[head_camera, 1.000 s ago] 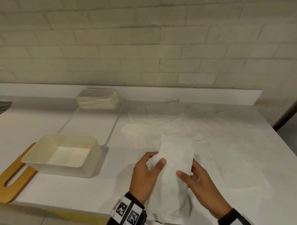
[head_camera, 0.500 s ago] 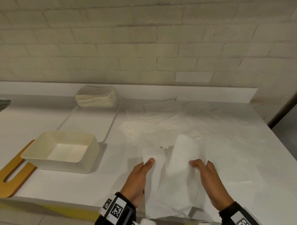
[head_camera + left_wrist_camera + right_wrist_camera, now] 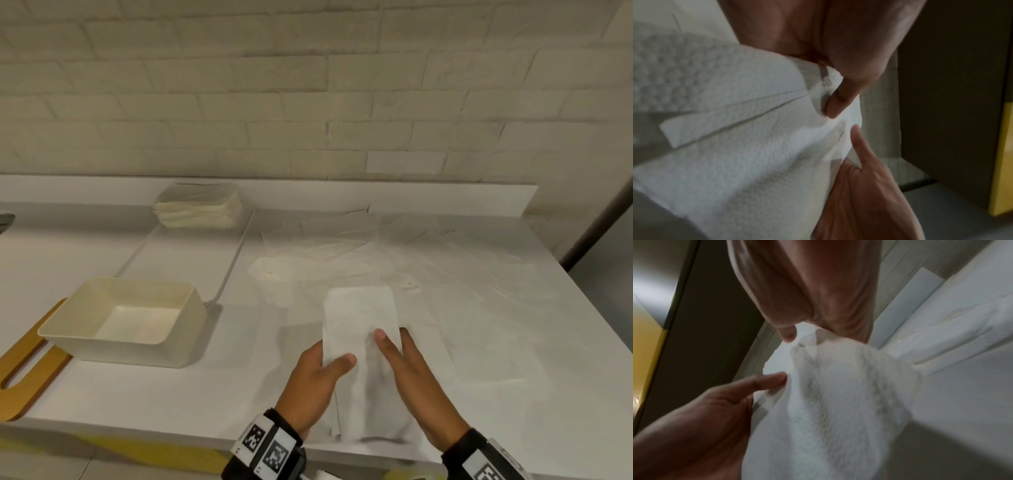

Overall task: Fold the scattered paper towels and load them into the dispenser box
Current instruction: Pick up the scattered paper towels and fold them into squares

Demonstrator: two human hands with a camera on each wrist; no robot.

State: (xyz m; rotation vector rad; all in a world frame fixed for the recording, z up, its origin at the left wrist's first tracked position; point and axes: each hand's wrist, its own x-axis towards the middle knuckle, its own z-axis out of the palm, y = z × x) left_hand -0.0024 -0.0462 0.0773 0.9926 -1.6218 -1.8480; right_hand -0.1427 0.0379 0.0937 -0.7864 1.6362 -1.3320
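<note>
So right at the fingers: a folded paper towel (image 3: 359, 329) is pinched at its near left edge by the left hand (image 3: 317, 380), thumb on top and the other fingers tucked underneath, which is backed up by the left wrist view where the thumb (image 3: 840, 100) is pressed into the embossed sheet. On the other side the towel is held by the right hand (image 3: 416, 380), with one finger laid along the top face and the rest apparently behind it; the right wrist view is blurry, but paper can be seen bunched between thumb and fingers there. So both hands are closed on the same towel, and it's held up in front of the person, above the near edge of the counter (image 3: 171, 394).

Further out, the dispenser box (image 3: 126, 320) is sat to the left with nothing visible in it, partly on a wooden board (image 3: 24, 370). More loose towels (image 3: 342, 260) are spread flat across the counter behind the held one, and a neat stack (image 3: 198, 209) is parked at the back by the wall.

Step-wise, this looks like folding being finished on one towel: it's already narrowed into a long strip. Next up, probably one more fold across the length is needed so it fits, then it gets carried left and laid flat in the box. Edges should be kept lined up, since thin paper like this is easily skewed.
</note>
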